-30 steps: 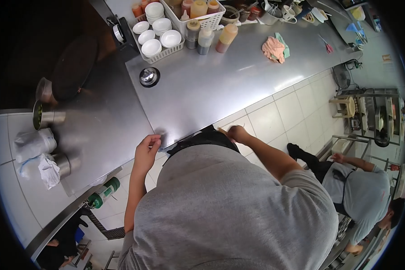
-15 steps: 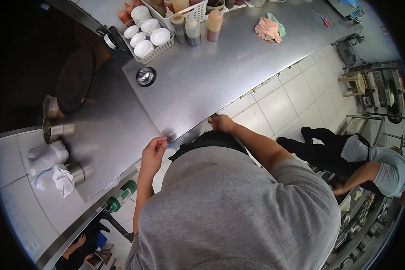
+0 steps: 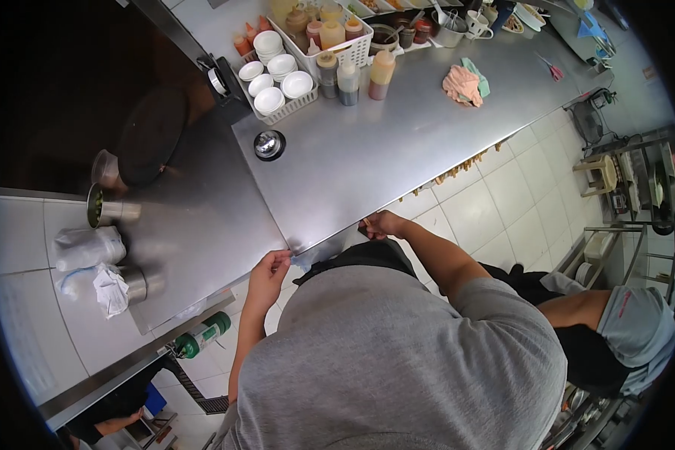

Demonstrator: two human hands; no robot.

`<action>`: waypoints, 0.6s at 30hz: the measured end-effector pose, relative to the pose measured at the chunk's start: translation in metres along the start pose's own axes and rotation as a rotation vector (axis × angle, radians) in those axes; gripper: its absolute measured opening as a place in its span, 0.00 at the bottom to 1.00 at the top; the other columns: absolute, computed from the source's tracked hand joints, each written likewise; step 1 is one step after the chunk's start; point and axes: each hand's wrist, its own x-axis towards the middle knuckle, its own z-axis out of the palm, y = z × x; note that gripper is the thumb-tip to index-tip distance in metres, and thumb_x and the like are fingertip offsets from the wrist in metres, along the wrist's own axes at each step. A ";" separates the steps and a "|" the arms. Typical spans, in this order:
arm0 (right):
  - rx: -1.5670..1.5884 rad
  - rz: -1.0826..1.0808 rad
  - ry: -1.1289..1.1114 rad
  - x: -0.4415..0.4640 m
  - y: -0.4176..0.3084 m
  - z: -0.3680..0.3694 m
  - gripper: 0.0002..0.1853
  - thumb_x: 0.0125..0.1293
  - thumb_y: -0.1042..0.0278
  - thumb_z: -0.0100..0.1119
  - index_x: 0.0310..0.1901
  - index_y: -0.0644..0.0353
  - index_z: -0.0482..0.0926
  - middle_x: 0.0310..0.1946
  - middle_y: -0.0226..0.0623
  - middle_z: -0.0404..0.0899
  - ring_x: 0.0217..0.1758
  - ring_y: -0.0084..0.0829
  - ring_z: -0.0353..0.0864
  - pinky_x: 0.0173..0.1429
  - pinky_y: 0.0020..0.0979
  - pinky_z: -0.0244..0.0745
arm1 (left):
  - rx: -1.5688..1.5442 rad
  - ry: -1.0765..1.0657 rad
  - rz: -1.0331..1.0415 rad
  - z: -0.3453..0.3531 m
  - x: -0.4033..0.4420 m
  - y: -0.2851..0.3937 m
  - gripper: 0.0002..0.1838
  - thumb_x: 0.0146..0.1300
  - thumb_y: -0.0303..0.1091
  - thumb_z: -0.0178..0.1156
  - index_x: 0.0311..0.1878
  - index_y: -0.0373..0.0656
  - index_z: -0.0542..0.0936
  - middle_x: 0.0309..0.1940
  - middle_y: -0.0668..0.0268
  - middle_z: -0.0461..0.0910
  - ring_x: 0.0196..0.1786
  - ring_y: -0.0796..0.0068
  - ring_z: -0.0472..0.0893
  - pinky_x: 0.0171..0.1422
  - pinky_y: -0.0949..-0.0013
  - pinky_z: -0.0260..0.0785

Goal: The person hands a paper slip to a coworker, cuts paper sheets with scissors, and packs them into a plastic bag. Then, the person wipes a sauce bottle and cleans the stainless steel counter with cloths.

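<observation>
My left hand [image 3: 275,264] is at the front edge of the steel counter [image 3: 307,180], its fingers loosely bent and slightly apart, and I see nothing in it. Further right along that edge, my right hand [image 3: 380,223] is closed, with the fingers curled inward. A small dark and brownish bit shows by its fingertips, too little to name. On the counter beyond my hands sits a silver call bell [image 3: 269,145] on a black base.
White bowls [image 3: 297,85] stand stacked in a basket, beside squeeze bottles [image 3: 382,74]. Cloths [image 3: 463,84] and scissors [image 3: 552,68] lie further right. Wooden clothespins [image 3: 461,171] line the counter's edge. A co-worker [image 3: 607,322] stands close on the right; another person [image 3: 112,412] is lower left.
The view has shifted, so the counter things appear lower and further right, with more clothespins visible. The co-worker on the right has come nearer. Both my hands stay near the counter edge.
</observation>
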 end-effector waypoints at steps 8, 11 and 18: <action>0.252 -0.097 0.130 0.019 -0.014 0.013 0.05 0.66 0.73 0.56 0.42 0.59 0.78 0.33 0.33 0.81 0.30 0.23 0.76 0.33 0.24 0.76 | -0.005 -0.017 0.015 0.003 0.008 0.008 0.14 0.67 0.35 0.59 0.50 0.38 0.79 0.40 0.62 0.83 0.43 0.73 0.80 0.48 0.70 0.72; 0.148 -0.068 0.109 0.018 0.002 0.005 0.06 0.65 0.74 0.56 0.43 0.60 0.78 0.35 0.33 0.82 0.28 0.24 0.76 0.33 0.26 0.77 | 0.036 0.003 0.068 0.002 0.009 0.015 0.14 0.67 0.36 0.59 0.51 0.39 0.79 0.42 0.59 0.83 0.44 0.69 0.81 0.50 0.68 0.73; 0.633 0.019 0.132 0.022 -0.021 0.012 0.11 0.69 0.57 0.53 0.47 0.52 0.75 0.40 0.30 0.77 0.43 0.28 0.77 0.48 0.36 0.78 | 0.101 -0.014 -0.069 0.008 0.020 0.035 0.15 0.68 0.38 0.58 0.52 0.39 0.79 0.43 0.61 0.82 0.46 0.69 0.81 0.53 0.67 0.72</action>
